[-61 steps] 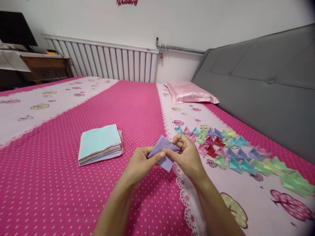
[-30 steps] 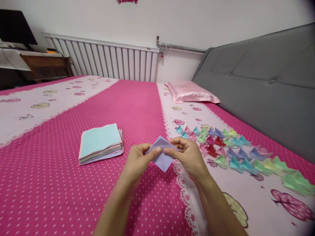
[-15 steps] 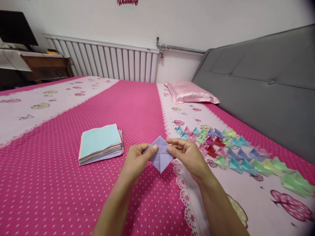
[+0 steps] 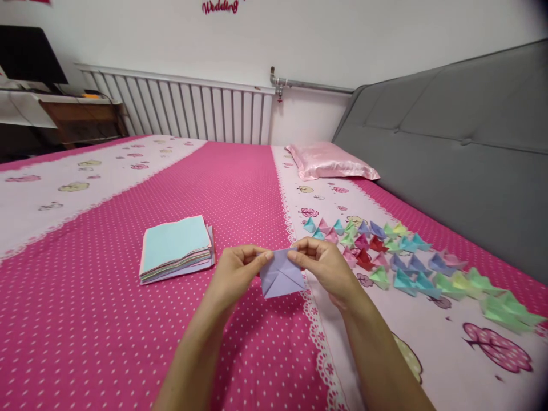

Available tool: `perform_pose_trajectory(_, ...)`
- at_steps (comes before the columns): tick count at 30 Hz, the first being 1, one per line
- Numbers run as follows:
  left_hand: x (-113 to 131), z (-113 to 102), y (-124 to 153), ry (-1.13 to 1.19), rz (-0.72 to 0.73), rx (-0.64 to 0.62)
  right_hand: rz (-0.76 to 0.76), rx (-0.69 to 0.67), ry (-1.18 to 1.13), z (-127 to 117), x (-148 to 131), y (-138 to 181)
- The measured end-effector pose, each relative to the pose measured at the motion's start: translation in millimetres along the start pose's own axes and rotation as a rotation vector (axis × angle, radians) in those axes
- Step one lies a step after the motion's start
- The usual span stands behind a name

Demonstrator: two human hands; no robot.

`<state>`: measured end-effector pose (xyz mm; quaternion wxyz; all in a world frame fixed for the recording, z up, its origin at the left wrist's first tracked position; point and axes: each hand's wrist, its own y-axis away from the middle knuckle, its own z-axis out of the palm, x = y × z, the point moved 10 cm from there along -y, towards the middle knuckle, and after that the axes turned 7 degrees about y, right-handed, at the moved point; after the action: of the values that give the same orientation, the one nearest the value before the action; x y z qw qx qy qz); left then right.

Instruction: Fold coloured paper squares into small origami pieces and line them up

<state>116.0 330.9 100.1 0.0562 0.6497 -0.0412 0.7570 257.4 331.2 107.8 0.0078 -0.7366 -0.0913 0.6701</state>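
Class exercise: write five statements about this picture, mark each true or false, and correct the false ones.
1. The left hand and the right hand pinch the folded purple paper. True.
2. A paper stack lies to the left of the hands. True.
3. The top of that stack is red. False: it is light blue.
4. Folded paper shapes in several colours lie to the right. True.
5. The purple paper lies among those shapes. False: it is held between the hands.

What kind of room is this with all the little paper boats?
Most likely a bedroom: a pink satin pillow lies on a pink-and-white bedsheet, near a gray padded headboard.
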Motion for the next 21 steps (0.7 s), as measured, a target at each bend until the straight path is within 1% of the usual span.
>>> perform_pose_trajectory(3, 7, -3, 1, -0.011, 0.038, 0.015, -0.002, 0.004, -0.009, 0, -2, 1)
perform_pose_trajectory(5, 12, -3, 2, -0.005, 0.073, 0.021, 0.009, 0.03, -0.026, -2, -2, 2)
perform_pose_trajectory(8, 18, 0, 5, 0.012, 0.093, 0.012, 0.043, 0.1, -0.069, -8, 1, 3)
perform_pose_trajectory(11, 22, 3, 10, -0.044, 0.089, 0.001, 0.085, 0.171, -0.171, -13, 5, 4)
perform_pose_trajectory(15, 24, 16, 17, -0.171, 0.069, -0.092, 0.083, 0.199, -0.36, -9, 0, 7)
perform_pose_trajectory(17, 27, 23, 22, -0.193, 0.092, -0.115, 0.088, 0.187, -0.434, -2, -5, 12)
perform_pose_trajectory(19, 34, 22, 29, -0.134, 0.147, -0.067, 0.091, 0.16, -0.477, 8, -10, 21)
perform_pose_trajectory(21, 41, 12, 40, -0.005, 0.205, 0.042, 0.092, 0.138, -0.495, 19, -14, 34)
